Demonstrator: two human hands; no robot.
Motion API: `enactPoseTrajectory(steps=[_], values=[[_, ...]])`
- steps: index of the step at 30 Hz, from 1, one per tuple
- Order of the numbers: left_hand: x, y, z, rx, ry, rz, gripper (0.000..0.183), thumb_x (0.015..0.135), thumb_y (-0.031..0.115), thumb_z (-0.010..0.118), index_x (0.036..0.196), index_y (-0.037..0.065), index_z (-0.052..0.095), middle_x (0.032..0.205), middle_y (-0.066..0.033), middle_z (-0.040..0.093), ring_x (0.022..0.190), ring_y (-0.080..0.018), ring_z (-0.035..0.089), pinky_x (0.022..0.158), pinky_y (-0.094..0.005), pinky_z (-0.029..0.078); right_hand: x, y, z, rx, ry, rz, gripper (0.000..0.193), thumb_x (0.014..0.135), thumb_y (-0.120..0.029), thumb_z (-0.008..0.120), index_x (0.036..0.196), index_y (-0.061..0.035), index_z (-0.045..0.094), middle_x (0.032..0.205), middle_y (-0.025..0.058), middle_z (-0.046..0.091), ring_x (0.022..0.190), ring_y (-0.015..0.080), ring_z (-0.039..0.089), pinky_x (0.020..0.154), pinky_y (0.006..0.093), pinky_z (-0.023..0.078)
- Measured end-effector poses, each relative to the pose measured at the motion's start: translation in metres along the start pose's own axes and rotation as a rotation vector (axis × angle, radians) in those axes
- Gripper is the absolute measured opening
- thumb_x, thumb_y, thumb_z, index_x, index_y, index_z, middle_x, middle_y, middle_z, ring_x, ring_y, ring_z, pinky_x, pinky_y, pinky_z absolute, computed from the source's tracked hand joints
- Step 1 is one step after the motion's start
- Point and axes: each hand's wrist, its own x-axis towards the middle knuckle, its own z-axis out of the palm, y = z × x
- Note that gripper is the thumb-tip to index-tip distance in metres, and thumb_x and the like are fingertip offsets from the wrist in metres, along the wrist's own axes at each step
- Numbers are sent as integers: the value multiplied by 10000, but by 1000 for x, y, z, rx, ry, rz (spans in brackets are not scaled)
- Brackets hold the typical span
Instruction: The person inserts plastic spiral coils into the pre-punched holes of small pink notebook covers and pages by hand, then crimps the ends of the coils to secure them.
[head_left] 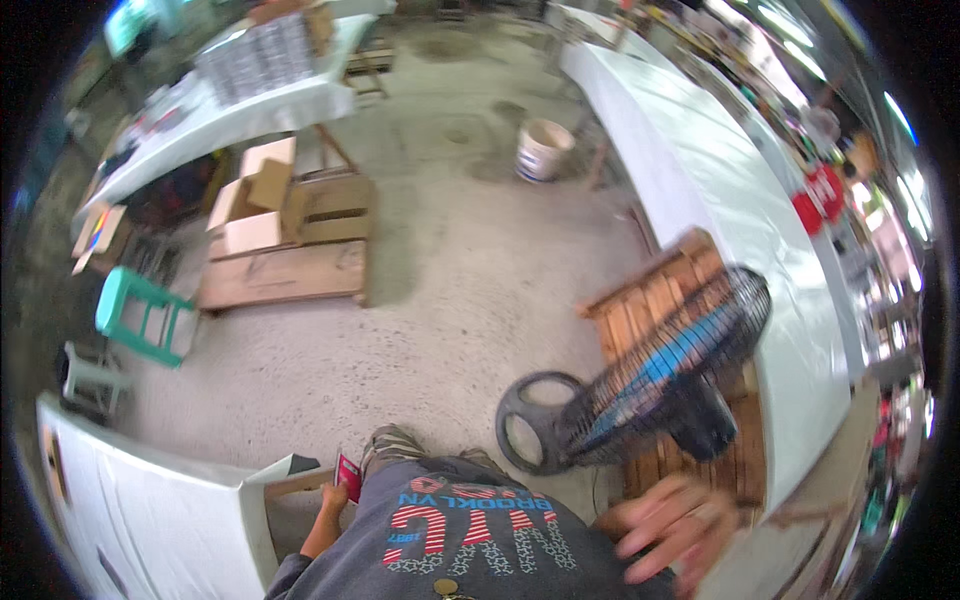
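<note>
Low at my left side, my left hand (pixel 331 498) is closed round a small flat red object (pixel 348 477), whose exact kind I cannot make out. It is beside the corner of a white-covered table (pixel 170 510). My right hand (pixel 675 530) is raised in front of my right side, somewhat blurred, its fingers loosely bent and apart with nothing seen in them. Beyond it stands a black fan (pixel 660 370) with blue blades and a round base, tilted in this view. My right hand appears apart from the fan.
A wooden slatted pallet (pixel 650 300) lies by the long white-covered table (pixel 700 170) on the right. Ahead are a white bucket (pixel 544 150) and open cardboard boxes (pixel 255 205) on a low wooden platform (pixel 285 275). A green stool (pixel 150 315) stands left.
</note>
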Motion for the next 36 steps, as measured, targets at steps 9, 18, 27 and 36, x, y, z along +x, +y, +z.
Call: enactPoseTrajectory(steps=[9,18,27,36], values=[[19,12,-10,-200,-62,-206,579,801,378,622,1060,-136,560,1098,-328,561,1070,-402,555,889,-414,451,13,229,-105,-862,82,1241,544,829,-287,653,1270,-23,477,1218,144,566,1155,250,522,969,342,384],[61,111,-136,-456,161,129,416,876,377,520,1106,39,595,998,-250,616,952,-388,591,820,-439,455,-284,337,-237,-1021,57,2002,573,854,-389,577,1289,-34,462,1210,212,554,1136,313,532,930,379,426],[130,81,-195,-703,351,-87,355,874,343,527,1060,53,615,940,-229,631,905,-377,607,793,-437,459,-318,429,-335,-587,-66,2685,581,859,-370,565,1286,6,448,1240,221,526,1157,312,511,935,394,425],[198,24,-168,-552,272,-674,375,869,358,525,1109,85,618,990,-241,622,946,-409,585,830,-469,448,-177,758,-526,-979,-270,1895,435,825,-316,619,1103,15,583,1057,231,612,1016,292,586,857,388,463]])
